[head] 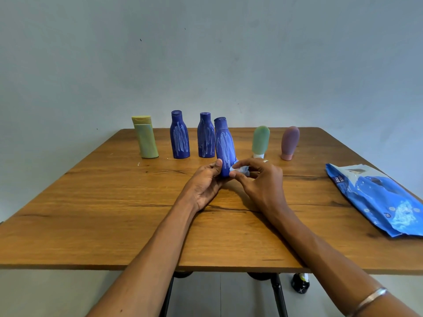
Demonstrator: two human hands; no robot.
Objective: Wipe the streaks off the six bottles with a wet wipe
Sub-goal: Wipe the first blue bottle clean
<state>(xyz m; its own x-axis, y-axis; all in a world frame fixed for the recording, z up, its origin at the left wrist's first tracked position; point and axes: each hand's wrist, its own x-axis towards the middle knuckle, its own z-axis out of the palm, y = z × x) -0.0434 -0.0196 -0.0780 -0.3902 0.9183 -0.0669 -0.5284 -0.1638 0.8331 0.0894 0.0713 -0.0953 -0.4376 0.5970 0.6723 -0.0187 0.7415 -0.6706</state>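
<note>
Left hand (206,184): it holds the bottom of a blue bottle, thumb on the front, fingers curled round the back.
Held blue bottle (224,147): it is tilted a bit, lifted in front of the row, with white scribbles on its front.
Right hand (258,179): it pinches a small balled-up wet wipe and presses it on the low right side of the held bottle. There is a ring on one finger and a bangle on the arm.
Wet wipe (239,169): white and scrunched, touching the bottle near its bottom.
Other blue bottles: two stand upright at the back, one (179,136) and one (205,136), both with white streaks.
Yellow bottle (145,137): it stands at the left end of the row.
Green bottle (260,140): it stands on its white cap, right of the held bottle.
Pink bottle (289,143): it stands on its cap at the right end.
Wipe pack (377,197): a blue pack lies flat on the right side.
Surface (91,202): brown wood, carrying all the things.
</note>
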